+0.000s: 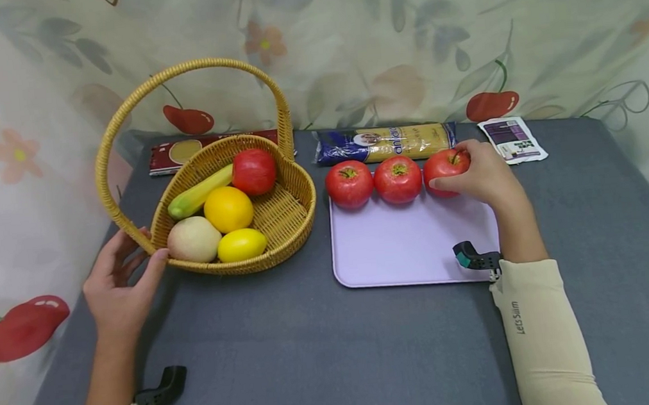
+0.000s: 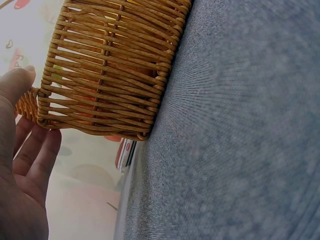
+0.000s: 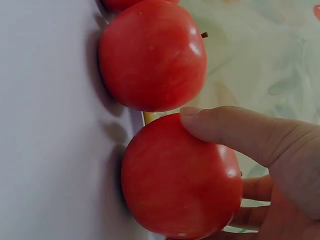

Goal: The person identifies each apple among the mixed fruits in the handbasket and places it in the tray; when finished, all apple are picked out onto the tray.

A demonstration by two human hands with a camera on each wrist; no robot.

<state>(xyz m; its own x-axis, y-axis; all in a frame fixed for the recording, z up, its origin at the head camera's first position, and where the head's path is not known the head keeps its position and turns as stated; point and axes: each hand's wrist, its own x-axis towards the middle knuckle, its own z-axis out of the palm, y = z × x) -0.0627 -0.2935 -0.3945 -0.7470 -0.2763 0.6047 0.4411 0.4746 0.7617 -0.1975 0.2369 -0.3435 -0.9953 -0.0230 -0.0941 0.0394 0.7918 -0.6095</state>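
My right hand (image 1: 484, 172) grips the rightmost red apple (image 1: 443, 171), thumb on its near side. In the right wrist view, this apple (image 3: 182, 180) sits low over the tray beside a second one. Two more red apples (image 1: 349, 185) stand to its left along the far edge of the lilac tray (image 1: 415, 246). On the left, my left hand (image 1: 120, 285) holds the wicker basket (image 1: 279, 216) where its handle meets the rim, thumb in front and fingers behind. Inside the basket are a red apple (image 1: 254, 171), an orange (image 1: 228, 209), a lemon (image 1: 242, 244), a pale round fruit (image 1: 194, 239) and a yellow-green zucchini (image 1: 199, 193).
Behind the tray lies a blue-and-yellow pasta packet (image 1: 386, 144). A white-and-purple sachet (image 1: 513, 140) lies at the back right, and a dark red packet (image 1: 161, 157) lies behind the basket. A flowered curtain (image 1: 345, 46) hangs along the back of the grey table (image 1: 315, 358).
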